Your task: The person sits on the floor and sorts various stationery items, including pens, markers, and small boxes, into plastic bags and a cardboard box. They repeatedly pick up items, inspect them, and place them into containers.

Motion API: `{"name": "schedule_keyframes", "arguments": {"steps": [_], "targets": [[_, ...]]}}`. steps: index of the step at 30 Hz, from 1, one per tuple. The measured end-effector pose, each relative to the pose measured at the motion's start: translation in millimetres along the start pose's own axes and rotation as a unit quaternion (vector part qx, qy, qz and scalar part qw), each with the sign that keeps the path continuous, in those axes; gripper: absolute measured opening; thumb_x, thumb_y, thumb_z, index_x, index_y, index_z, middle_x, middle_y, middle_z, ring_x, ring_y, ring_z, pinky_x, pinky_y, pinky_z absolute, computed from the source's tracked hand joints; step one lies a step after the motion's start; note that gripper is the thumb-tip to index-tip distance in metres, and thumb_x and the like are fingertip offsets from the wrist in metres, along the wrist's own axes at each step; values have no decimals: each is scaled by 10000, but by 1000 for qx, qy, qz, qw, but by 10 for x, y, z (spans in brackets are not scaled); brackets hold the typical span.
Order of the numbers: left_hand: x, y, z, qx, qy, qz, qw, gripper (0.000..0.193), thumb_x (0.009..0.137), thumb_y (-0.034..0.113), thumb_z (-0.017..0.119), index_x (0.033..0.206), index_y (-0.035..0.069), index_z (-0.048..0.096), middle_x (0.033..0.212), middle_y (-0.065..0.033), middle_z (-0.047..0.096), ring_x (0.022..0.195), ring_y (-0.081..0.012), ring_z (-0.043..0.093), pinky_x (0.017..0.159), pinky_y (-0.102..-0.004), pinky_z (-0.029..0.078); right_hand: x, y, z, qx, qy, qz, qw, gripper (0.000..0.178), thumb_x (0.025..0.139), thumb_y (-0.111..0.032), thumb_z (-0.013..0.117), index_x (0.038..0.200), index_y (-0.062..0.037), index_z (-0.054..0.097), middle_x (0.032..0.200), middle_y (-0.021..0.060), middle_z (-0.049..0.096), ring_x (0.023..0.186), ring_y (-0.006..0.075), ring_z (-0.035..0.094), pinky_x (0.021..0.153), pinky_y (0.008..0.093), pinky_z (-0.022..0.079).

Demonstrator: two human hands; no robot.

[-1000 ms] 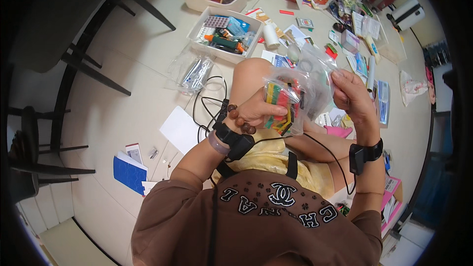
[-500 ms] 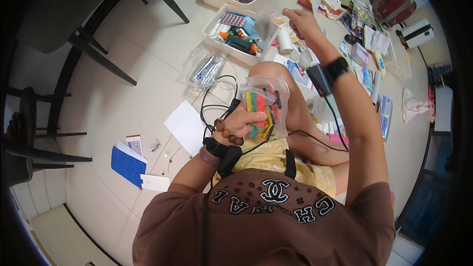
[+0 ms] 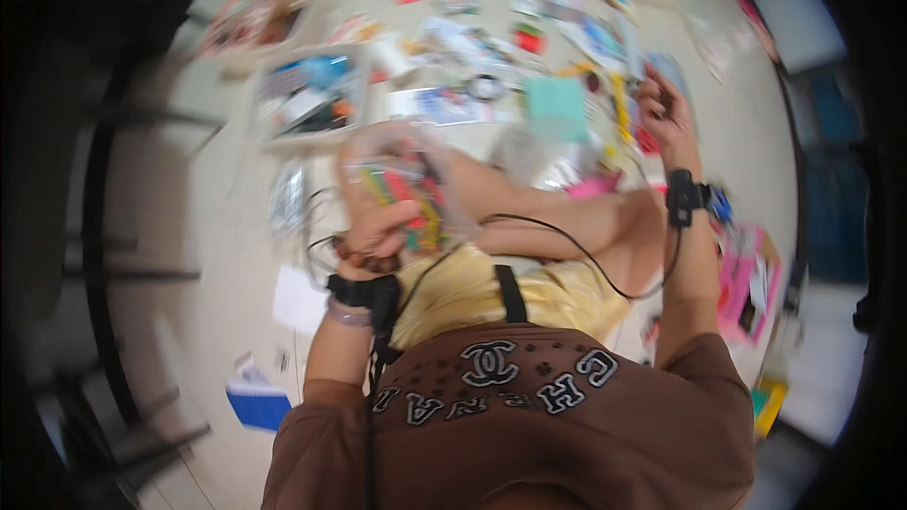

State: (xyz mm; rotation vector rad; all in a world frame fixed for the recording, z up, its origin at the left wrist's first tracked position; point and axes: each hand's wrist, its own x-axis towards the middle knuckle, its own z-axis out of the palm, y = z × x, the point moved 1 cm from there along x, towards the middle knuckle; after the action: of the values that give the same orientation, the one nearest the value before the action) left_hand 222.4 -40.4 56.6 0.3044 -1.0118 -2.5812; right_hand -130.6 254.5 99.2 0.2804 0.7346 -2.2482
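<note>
My left hand (image 3: 380, 227) is closed on a clear plastic bag (image 3: 439, 170) above my left thigh. Through the film show flat strips in red, yellow, green and black. Out to the right, my right hand (image 3: 666, 111) is raised over the floor, fingers loosely bent and apart. I see nothing in it, though the picture is blurred. Close beside that hand lies a long yellow strip (image 3: 621, 106), and a teal square sheet (image 3: 556, 109) is a little further left.
A white bin (image 3: 307, 140) full of small goods stands ahead on the left, with a pinkish bin (image 3: 250, 24) behind it. Loose packets and papers cover the floor ahead. A black cable (image 3: 576, 236) crosses my lap. At right is a pink box (image 3: 742, 283); chair legs stand left.
The view has swung to the right, so the bins now appear further left. My right hand has moved from beside the white bin to the right side. The left still grips the bag.
</note>
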Motion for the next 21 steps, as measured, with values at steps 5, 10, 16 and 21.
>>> {"name": "schedule_keyframes", "arguments": {"steps": [5,10,16,21], "targets": [[791,-150,307,15,-82,-46,995,667,708,120,727,1278,15,395,1181,-119,533,1093,-255,524,946,-353,422,-511,-790,-1105,124,93,-181,971,349,787,105,543,1124,14,557,929,156,564,808,223,566,612,256,519],[1675,-206,259,16,-59,-29,998,557,782,110,690,1265,38,421,1151,-68,550,1057,-197,544,941,-354,438,-586,-837,-1772,118,87,-68,987,278,851,26,502,1115,-29,568,821,48,551,608,104,478,438,184,370],[2267,-458,55,20,-15,-61,998,469,832,70,623,1262,37,437,1166,-78,561,1045,-205,557,925,-363,448,154,-899,-1793,-724,258,-218,601,269,901,-257,494,1048,-57,599,711,113,613,592,202,560,439,290,410],[2263,-569,-61,98,-3,-69,993,513,819,42,616,1285,32,400,1178,-71,532,1062,-192,534,933,-342,429,843,-1114,-1684,-926,215,-208,228,211,858,-182,476,872,-50,640,838,173,659,765,328,652,620,440,506]]}}
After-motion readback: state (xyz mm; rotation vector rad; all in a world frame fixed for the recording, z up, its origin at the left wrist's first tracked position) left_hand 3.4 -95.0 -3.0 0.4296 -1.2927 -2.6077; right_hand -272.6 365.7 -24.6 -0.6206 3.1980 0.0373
